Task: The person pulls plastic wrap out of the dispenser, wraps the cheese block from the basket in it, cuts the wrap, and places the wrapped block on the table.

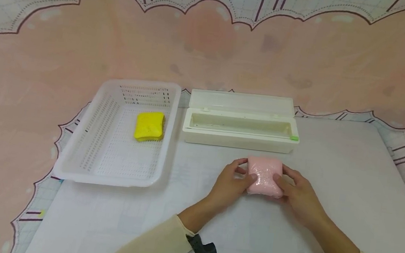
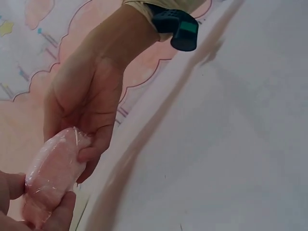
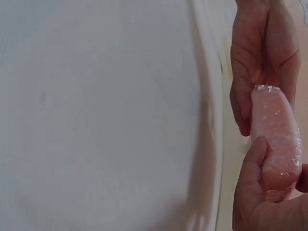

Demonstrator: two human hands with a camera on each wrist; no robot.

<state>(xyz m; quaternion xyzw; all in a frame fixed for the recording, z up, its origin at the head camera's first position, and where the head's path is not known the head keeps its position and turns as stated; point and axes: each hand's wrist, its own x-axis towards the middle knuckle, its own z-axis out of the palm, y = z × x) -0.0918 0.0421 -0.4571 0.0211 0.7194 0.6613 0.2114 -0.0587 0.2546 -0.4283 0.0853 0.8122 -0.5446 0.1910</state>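
Note:
A soft pink block wrapped in shiny clear film is between both hands, close over the white table. My left hand pinches its left side, with the thumb on the front face. On its right side my right hand grips it the same way, fingers behind. In the left wrist view the pink block shows from its edge, film creased along it. The right wrist view shows the pink block with gathered film at one end.
Behind the hands stands a long white box with its lid raised and a small green tab at its right end. To the left is a white perforated basket with a yellow block inside. A patterned cloth lies beyond.

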